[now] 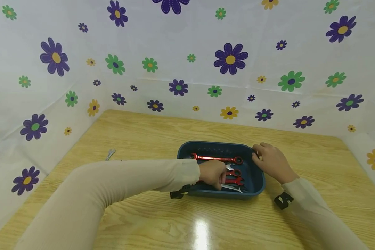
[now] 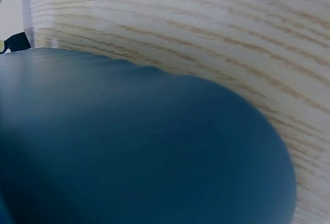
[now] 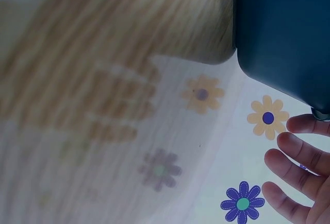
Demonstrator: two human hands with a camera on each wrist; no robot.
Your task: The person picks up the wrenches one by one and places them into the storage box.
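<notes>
A dark blue bin point(image 1: 259, 180) stands on the wooden table with several wrenches in it. My left hand point(image 1: 213, 172) reaches inside, its curled fingers holding a silver wrench point(image 1: 232, 188) near the front wall. Red wrenches point(image 1: 234, 181) lie beside that hand, and a long red wrench point(image 1: 217, 158) lies along the back. At the bin's right back corner, my right hand point(image 1: 271, 161) touches the rim with thumb and fingertips. The right wrist view shows its fingers point(image 3: 296, 165) loosely extended outside the wall. The bin's outer wall point(image 2: 154, 141) fills the left wrist view, hiding the left hand.
Left of the bin, a small silver wrench point(image 1: 110, 153) lies on the table point(image 1: 162, 222), partly covered by the left sleeve point(image 1: 128, 177). A white flower-print sheet point(image 1: 187, 76) hangs behind the table and along its sides.
</notes>
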